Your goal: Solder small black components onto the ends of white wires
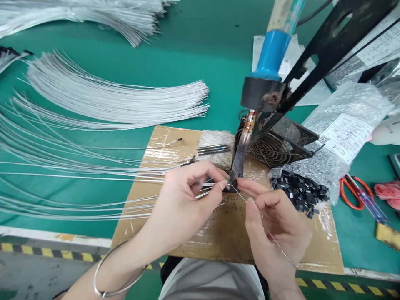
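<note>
A thin, silvery, bendable wire (239, 193) slants from the foot of the iron down through your right hand (278, 229), its far length trailing across your palm towards the wrist. Your right thumb and forefinger pinch it lightly near its upper end. Your left hand (184, 204) is closed in a pinch, thumb against forefinger, on the end of a slim white cable, just beside the same spot; the fingertips hide exactly what meets there.

Directly above stands a soldering iron with a scorched metal shaft (242, 150) and a blue handle (271, 54), clamped on a black metal arm. The hands appear to be at the step of holding the cable end and the wire together at the hot tip. The next move seems to call for a steady left pinch, small adjustments of the wire, and skin kept off the shaft.

Around your hands lies a brown cardboard sheet (218, 237), with a pale square block (225, 162) beside the iron and a black round-grilled fan (271, 143) to its right. Further right are a heap of small black pieces (300, 191) and red-handled scissors (345, 193). At the left, a thick bundle of white cables (121, 98) curves over the green tabletop (225, 25).
</note>
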### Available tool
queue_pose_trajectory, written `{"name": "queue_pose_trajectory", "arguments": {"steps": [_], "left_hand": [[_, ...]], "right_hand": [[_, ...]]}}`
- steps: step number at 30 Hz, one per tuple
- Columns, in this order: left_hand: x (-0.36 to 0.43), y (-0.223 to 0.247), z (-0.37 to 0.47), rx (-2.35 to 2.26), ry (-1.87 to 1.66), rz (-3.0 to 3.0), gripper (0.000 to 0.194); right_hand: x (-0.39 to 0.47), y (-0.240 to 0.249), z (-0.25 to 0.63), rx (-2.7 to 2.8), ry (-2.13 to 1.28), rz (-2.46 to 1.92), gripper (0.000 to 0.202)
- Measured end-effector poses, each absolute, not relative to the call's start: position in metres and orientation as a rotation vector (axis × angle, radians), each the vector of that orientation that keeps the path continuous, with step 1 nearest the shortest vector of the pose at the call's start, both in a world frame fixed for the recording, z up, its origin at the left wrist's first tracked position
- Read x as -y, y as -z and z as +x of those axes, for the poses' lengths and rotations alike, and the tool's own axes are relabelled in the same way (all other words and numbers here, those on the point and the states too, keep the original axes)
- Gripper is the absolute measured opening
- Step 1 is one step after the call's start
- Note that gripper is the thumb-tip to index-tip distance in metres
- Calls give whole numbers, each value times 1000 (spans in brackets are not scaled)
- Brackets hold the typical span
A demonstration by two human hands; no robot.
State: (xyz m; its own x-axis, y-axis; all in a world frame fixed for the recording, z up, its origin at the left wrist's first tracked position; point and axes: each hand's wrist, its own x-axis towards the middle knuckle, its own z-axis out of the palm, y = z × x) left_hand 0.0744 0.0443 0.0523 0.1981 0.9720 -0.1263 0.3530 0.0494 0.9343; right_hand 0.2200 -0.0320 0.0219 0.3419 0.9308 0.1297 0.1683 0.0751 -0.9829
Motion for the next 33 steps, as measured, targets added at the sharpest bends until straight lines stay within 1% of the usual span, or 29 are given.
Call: {"name": "queue_pose_trajectory", "arguments": {"steps": [33], "left_hand": [[-40,-55,75,-1320,-804,1502,11]], "right_hand": [[30,-28,216,1055,-762,-1449,18]]}}
